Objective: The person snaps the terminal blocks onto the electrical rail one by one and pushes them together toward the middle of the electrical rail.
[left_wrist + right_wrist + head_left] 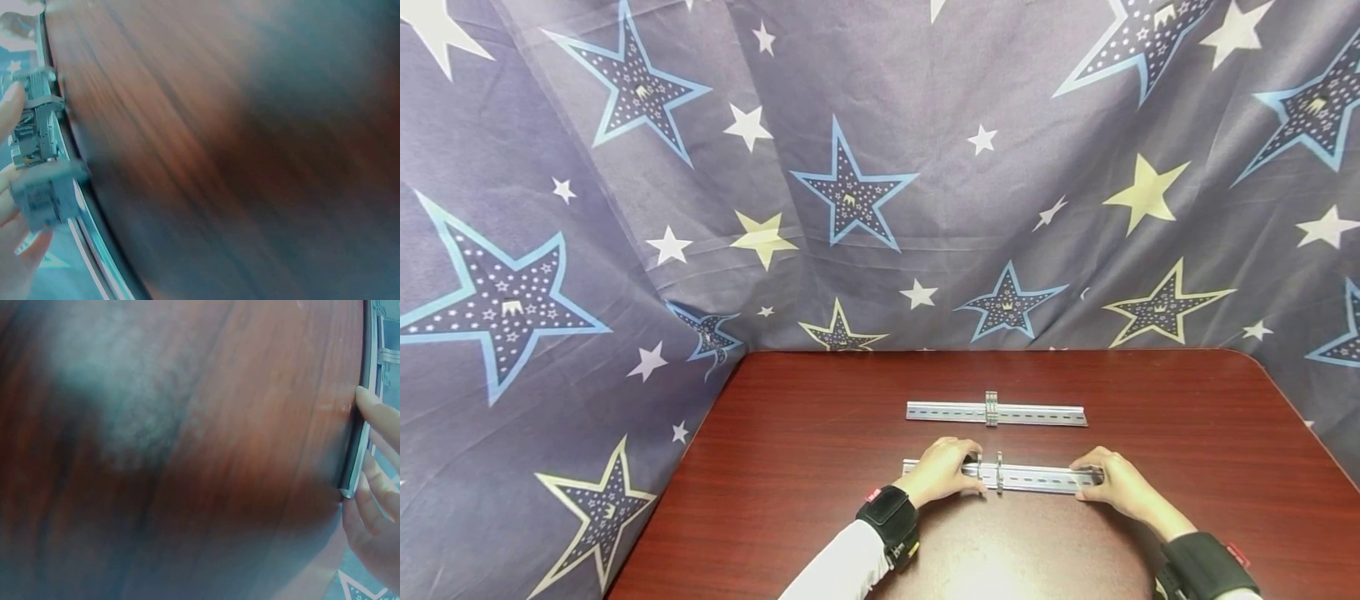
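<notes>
A slotted metal DIN rail point(1045, 479) lies across the table in front of me. My left hand point(942, 471) reaches over its left part, thumb and fingers pinching a grey terminal block point(47, 194) on the rail. Just right of those fingertips, a thin upright piece point(999, 472) sits across the rail. At the rail's other end, my right hand point(1116, 483) grips it between thumb and fingers. The right wrist view shows that rail end point(355, 462) between the right fingers point(381, 428). The left hand hides part of the rail's left side.
Behind the near rail, a second DIN rail point(1037, 414) lies roughly parallel, with a few thin upright pieces point(991, 408) clipped near its middle. Both rest on a reddish-brown wooden table point(805, 433). A star-patterned cloth point(880, 275) hangs along the table's back and left.
</notes>
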The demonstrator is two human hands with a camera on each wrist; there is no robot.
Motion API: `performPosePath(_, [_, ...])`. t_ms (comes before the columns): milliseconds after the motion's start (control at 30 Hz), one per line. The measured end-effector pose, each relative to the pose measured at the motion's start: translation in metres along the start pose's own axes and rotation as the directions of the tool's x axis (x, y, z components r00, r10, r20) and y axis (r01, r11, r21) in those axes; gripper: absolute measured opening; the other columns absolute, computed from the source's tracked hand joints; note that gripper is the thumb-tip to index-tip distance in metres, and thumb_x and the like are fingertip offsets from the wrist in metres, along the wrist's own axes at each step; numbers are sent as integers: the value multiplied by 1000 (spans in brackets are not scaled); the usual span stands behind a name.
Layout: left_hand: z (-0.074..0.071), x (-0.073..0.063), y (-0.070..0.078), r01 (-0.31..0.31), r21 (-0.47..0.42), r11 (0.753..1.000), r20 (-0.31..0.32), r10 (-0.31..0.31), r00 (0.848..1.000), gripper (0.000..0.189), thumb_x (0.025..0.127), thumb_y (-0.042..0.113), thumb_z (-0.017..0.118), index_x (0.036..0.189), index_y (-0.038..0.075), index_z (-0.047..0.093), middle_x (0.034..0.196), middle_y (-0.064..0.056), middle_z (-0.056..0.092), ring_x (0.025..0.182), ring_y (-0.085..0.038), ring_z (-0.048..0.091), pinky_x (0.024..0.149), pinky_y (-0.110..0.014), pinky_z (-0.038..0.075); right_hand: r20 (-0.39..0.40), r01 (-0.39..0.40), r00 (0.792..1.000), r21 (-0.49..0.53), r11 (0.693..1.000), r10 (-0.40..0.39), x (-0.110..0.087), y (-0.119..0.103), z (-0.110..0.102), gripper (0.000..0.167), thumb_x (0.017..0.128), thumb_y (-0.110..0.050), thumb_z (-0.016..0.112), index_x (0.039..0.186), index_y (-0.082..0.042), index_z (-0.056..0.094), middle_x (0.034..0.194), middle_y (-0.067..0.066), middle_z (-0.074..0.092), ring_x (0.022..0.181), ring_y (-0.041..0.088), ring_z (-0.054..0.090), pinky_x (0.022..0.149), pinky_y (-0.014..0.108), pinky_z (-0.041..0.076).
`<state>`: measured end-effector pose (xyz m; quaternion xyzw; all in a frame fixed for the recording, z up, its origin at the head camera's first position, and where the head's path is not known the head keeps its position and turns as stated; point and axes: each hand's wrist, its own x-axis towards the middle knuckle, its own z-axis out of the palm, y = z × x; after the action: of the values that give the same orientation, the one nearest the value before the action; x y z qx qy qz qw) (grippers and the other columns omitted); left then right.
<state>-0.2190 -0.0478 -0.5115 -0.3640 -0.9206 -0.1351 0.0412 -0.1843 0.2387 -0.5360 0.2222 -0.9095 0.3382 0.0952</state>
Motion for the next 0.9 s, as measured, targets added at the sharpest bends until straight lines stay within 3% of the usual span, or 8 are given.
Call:
performPosePath(233, [1, 8, 8, -19, 20, 1000, 9, 19, 1000, 50, 63, 44, 72, 101, 12, 61, 89, 8, 65, 83, -4, 56, 88, -21, 35, -3, 16, 1000, 7, 1000, -16, 3, 0, 2, 30, 53, -6, 77, 80, -2, 66, 76, 3, 59, 71, 17, 56, 64, 32, 45])
performPosePath(633, [5, 16, 16, -11, 18, 1000, 32, 10, 999, 50, 64, 43, 72, 102, 12, 60, 92, 7, 65, 90, -3, 57, 94, -25, 32, 43, -77, 996, 6, 997, 77, 0, -3, -4, 30, 55, -9, 78, 82, -4, 66, 80, 3, 59, 74, 22, 57, 66, 34, 45])
performPosePath(900, [7, 14, 16, -11, 23, 1000, 16, 10, 1000, 51, 64, 44, 71, 103, 13, 60, 94, 7, 64, 88, -3, 56, 90, -22, 34, 56, -98, 994, 8, 995, 98, 0, -5, -5, 30, 55, -9, 78, 82, -4, 66, 80, 3, 59, 74, 22, 57, 66, 34, 45])
